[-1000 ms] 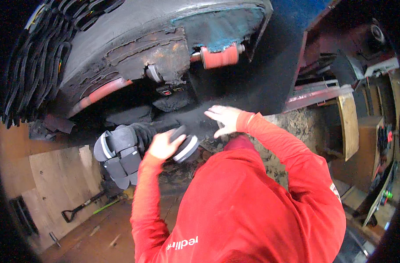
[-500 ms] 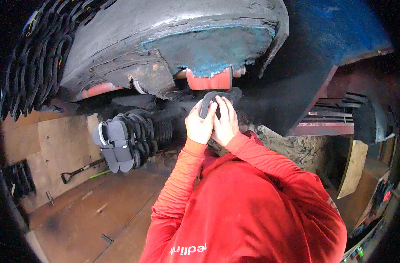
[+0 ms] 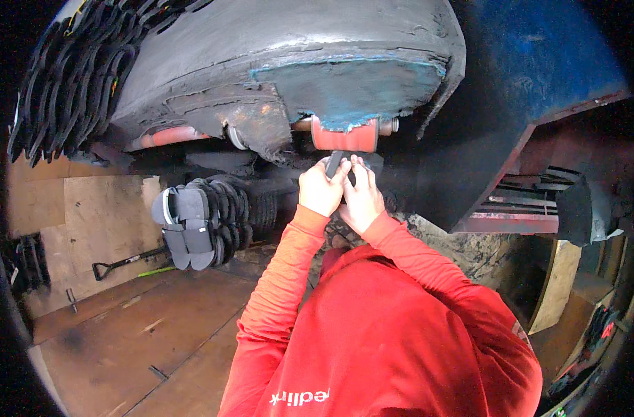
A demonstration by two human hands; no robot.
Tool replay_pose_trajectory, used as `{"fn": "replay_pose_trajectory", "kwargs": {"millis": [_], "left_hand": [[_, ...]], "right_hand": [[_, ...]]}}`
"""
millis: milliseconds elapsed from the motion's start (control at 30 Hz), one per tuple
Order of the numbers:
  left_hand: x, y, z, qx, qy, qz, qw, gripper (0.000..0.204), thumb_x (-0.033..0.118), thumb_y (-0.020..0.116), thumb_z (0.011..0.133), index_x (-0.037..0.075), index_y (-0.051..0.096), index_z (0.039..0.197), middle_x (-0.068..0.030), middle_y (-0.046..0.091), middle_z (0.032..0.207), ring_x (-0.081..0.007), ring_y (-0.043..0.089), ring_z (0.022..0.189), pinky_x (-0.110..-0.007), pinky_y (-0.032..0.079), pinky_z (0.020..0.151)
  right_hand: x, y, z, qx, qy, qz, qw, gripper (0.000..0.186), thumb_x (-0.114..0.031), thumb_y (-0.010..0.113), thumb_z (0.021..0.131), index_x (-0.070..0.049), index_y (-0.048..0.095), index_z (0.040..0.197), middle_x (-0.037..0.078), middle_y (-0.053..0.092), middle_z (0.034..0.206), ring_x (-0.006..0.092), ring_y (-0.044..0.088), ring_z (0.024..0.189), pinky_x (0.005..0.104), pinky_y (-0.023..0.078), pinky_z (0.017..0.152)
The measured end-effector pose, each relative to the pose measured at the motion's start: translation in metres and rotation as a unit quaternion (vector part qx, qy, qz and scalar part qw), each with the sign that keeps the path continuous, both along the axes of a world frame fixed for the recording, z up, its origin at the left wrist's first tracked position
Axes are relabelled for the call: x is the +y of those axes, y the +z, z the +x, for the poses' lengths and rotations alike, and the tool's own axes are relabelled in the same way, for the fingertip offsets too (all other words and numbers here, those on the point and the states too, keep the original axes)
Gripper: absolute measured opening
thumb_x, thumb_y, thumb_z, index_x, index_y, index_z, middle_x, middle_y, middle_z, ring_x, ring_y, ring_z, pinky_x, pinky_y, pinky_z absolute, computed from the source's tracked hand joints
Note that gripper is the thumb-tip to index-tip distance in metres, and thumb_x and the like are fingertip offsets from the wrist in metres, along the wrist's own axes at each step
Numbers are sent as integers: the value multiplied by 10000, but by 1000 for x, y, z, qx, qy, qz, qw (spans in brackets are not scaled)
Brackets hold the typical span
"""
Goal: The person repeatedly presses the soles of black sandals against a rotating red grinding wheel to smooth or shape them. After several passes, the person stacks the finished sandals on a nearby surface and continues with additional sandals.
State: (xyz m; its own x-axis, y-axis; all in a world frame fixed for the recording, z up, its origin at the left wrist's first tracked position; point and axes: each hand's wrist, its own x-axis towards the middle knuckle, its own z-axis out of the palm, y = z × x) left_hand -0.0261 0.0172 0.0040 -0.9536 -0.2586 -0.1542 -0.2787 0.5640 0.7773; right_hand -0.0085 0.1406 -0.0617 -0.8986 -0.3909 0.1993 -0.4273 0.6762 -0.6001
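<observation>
My left hand (image 3: 320,189) and my right hand (image 3: 361,197) come together in front of the machine, both closed on a dark grey sandal sole (image 3: 335,162). The sole stands narrow edge up between my fingers, and much of it is hidden by them. Its upper end is right under a red roller (image 3: 345,141), touching or almost touching it; I cannot tell which. Above the roller hangs a dusty, ragged blue-grey cloth (image 3: 352,87) from the big grey hood (image 3: 296,31).
Left of my arms are stacked grey slide sandals (image 3: 190,233). Dark sole shapes (image 3: 77,83) hang at upper left. A long-handled tool (image 3: 126,263) leans by the wooden panel (image 3: 105,229). A blue metal housing (image 3: 532,76) and a wooden board (image 3: 557,288) stand at right.
My hands have brought the sole up closer to the red roller and turned it more edge-on. The whole view has shifted slightly.
</observation>
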Motion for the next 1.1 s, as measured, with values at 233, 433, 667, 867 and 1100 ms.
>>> {"fn": "replay_pose_trajectory", "kwargs": {"millis": [233, 433, 667, 867, 1100], "left_hand": [[-3, 16, 17, 109, -4, 29, 994, 335, 269, 719, 925, -17, 693, 1098, -201, 730, 901, -289, 741, 826, -359, 568, 729], [-10, 18, 47, 186, -23, -1, 982, 390, 110, 749, 878, -1, 649, 1238, -181, 720, 1128, -274, 721, 1027, -366, 544, 930], [-45, 22, 78, 209, -114, -111, 965, 463, 99, 763, 855, -4, 615, 1282, -212, 652, 1282, -351, 619, 1229, -463, 415, 1124], [-33, 45, 64, 230, -110, -112, 960, 438, 131, 724, 903, -30, 592, 1288, -231, 645, 1216, -364, 658, 1098, -428, 516, 964], [-3, 39, 24, 154, -56, -101, 981, 389, 164, 706, 925, -32, 613, 1248, -228, 704, 1123, -337, 717, 1031, -384, 554, 892]], "right_hand": [[-7, -5, 3, 81, 16, -4, 997, 672, -92, 696, 789, -44, 493, 1427, 289, 376, 1507, 468, 388, 1380, 497, 416, 1121], [2, -5, 12, 19, 47, -79, 996, 617, -189, 686, 897, -41, 469, 1455, 303, 328, 1540, 496, 349, 1410, 511, 366, 1148], [9, -35, 10, -607, -12, -762, 225, 711, -298, 579, 1017, -255, 164, 1593, 197, 383, 1552, 383, 400, 1421, 547, 360, 1151], [-14, -64, -42, -536, 76, -687, 485, 720, -133, 661, 955, -213, 247, 1539, 236, 548, 1365, 362, 571, 1262, 485, 506, 1049], [9, -53, -57, -637, -62, -626, 445, 684, -79, 630, 976, -208, 222, 1509, 155, 585, 1298, 312, 654, 1129, 480, 597, 900]]}}
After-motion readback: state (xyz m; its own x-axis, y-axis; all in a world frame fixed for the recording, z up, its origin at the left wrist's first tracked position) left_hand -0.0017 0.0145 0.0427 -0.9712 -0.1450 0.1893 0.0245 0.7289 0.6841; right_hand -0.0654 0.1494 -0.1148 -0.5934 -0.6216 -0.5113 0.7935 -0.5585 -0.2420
